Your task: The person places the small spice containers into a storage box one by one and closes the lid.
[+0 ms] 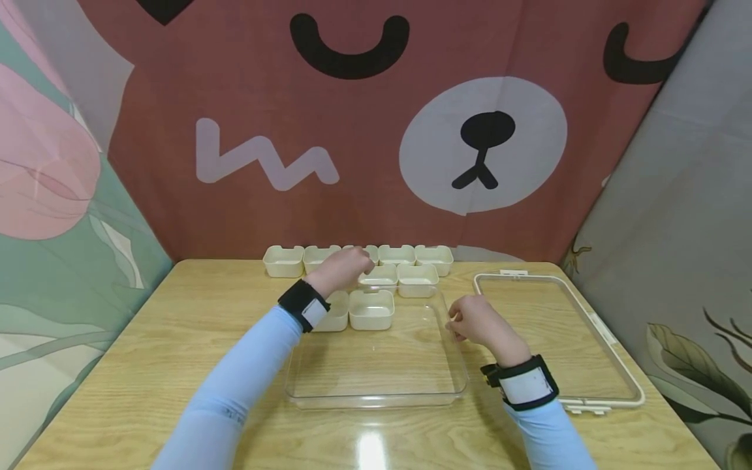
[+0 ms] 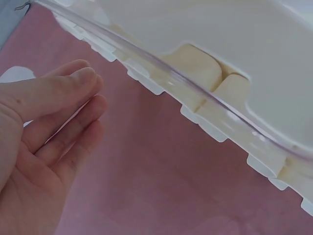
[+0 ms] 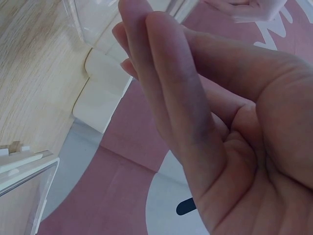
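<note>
My left hand (image 1: pixel 343 267) hovers over the far left part of a clear plastic box (image 1: pixel 376 399), close to the cream bins at the back. The left wrist view shows that hand (image 2: pixel 54 127) with nearly straight fingers and nothing in them, beside the cream bins (image 2: pixel 195 66). Inside the box, two small cream bins stand side by side in the far left corner, one (image 1: pixel 372 312) in plain sight, the other (image 1: pixel 333 316) partly behind my left wrist. Just off the box's right wall is my right hand (image 1: pixel 484 328), fingers loosely bent and holding nothing.
Several more cream bins (image 1: pixel 283 262) line the table's back edge, with a shorter row (image 1: pixel 418 281) before them, partly hidden by my left hand. A clear lid with a white frame (image 1: pixel 631 391) lies on the table (image 1: pixel 147 365) at right. A printed curtain (image 1: pixel 364 215) hangs behind.
</note>
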Demonstrator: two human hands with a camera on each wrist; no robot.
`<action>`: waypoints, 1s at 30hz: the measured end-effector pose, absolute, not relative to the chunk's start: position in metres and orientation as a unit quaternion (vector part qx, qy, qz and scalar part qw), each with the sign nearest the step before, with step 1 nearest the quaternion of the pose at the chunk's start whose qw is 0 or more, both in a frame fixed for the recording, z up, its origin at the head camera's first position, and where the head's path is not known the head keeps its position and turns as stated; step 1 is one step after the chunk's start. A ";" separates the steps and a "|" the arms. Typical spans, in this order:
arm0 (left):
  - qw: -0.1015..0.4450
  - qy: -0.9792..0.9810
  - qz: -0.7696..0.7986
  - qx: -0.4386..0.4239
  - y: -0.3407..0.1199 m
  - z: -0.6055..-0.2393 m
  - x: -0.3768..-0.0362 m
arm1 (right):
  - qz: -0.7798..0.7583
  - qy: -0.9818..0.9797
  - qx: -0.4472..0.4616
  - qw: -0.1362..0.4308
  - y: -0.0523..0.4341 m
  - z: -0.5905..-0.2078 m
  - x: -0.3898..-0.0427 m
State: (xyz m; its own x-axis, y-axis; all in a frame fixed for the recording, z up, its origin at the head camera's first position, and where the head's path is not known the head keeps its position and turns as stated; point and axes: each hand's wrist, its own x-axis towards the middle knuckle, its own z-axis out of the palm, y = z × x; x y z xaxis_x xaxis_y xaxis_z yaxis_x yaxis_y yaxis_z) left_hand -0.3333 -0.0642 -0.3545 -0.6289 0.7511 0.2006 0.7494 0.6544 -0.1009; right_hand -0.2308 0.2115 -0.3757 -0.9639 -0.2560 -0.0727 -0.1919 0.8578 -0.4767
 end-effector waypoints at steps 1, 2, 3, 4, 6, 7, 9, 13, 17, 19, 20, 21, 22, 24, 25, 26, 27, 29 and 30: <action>0.110 -0.903 0.005 -0.415 -0.064 -0.355 -0.334 | -0.239 0.962 -0.116 0.067 0.211 -0.376 -0.231; 0.108 -0.904 0.006 -0.414 -0.064 -0.355 -0.335 | -0.238 0.962 -0.115 0.068 0.211 -0.376 -0.231; 0.105 -0.904 0.005 -0.414 -0.064 -0.355 -0.336 | -0.237 0.962 -0.114 0.068 0.211 -0.376 -0.231; 0.104 -0.904 0.002 -0.414 -0.064 -0.356 -0.337 | -0.237 0.962 -0.113 0.069 0.211 -0.376 -0.231; 0.104 -0.904 0.001 -0.415 -0.064 -0.357 -0.339 | -0.237 0.963 -0.111 0.070 0.211 -0.376 -0.231; 0.104 -0.904 0.001 -0.415 -0.065 -0.358 -0.340 | -0.236 0.963 -0.111 0.071 0.211 -0.376 -0.231; 0.105 -0.903 0.001 -0.417 -0.065 -0.359 -0.343 | -0.236 0.963 -0.112 0.071 0.211 -0.375 -0.231; 0.101 -0.902 0.010 -0.421 -0.066 -0.361 -0.346 | -0.233 0.963 -0.110 0.074 0.211 -0.375 -0.231; 0.100 -0.899 0.017 -0.426 -0.065 -0.361 -0.348 | -0.234 0.963 -0.107 0.077 0.211 -0.375 -0.231; 0.098 -0.897 0.021 -0.429 -0.064 -0.361 -0.348 | -0.232 0.964 -0.108 0.076 0.211 -0.375 -0.231; 0.098 -0.896 0.023 -0.432 -0.064 -0.362 -0.348 | -0.230 0.964 -0.110 0.075 0.212 -0.375 -0.231; 0.096 -0.896 0.026 -0.434 -0.063 -0.362 -0.349 | -0.229 0.964 -0.111 0.075 0.212 -0.375 -0.231; 0.094 -0.895 0.027 -0.435 -0.062 -0.362 -0.349 | -0.228 0.964 -0.112 0.074 0.212 -0.375 -0.232; 0.088 -0.895 0.029 -0.437 -0.062 -0.363 -0.350 | -0.229 0.964 -0.112 0.073 0.212 -0.375 -0.232; 0.086 -0.895 0.031 -0.437 -0.061 -0.364 -0.350 | -0.229 0.964 -0.113 0.073 0.212 -0.375 -0.232; 0.086 -0.894 0.033 -0.438 -0.061 -0.365 -0.351 | -0.229 0.964 -0.113 0.073 0.212 -0.375 -0.232; 0.082 -0.894 0.034 -0.439 -0.061 -0.365 -0.351 | -0.230 0.964 -0.112 0.073 0.212 -0.375 -0.232; 0.079 -0.893 0.040 -0.442 -0.061 -0.367 -0.352 | -0.230 0.964 -0.112 0.073 0.212 -0.375 -0.233; 0.077 -0.892 0.040 -0.443 -0.061 -0.368 -0.353 | -0.229 0.964 -0.113 0.073 0.212 -0.375 -0.233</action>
State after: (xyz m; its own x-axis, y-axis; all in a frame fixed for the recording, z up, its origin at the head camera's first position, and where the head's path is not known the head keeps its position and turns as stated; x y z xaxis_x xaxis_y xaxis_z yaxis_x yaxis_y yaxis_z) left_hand -0.3526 -0.0605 -0.3679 -0.5961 0.7964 0.1020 0.7841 0.6048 -0.1394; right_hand -0.2326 0.2120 -0.3751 -0.9639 -0.2506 -0.0900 -0.1834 0.8698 -0.4581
